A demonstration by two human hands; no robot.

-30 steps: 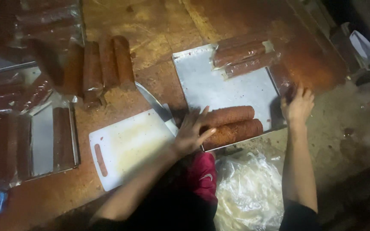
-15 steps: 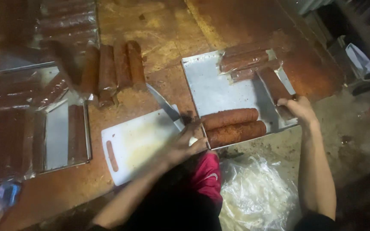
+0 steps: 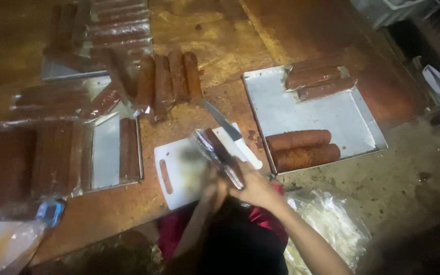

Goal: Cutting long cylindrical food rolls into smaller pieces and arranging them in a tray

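Since half a second ago my right hand (image 3: 253,187) has left the far edge of the flat metal tray (image 3: 332,114) and joined my left hand (image 3: 214,186) over the white plastic cutting board (image 3: 182,170). Both now grip one plastic-wrapped brown sausage log (image 3: 219,153), which slants up between them. I judge the slick wrapper could slip, dropping the log onto the white-handled knife (image 3: 232,135) just beside it.

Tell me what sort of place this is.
Probably a small food-preparation spot, worked low on a worn wooden surface. Metal trays hold brown sausage-like rolls, more lie wrapped in plastic, and a cutting board with a knife sits between.
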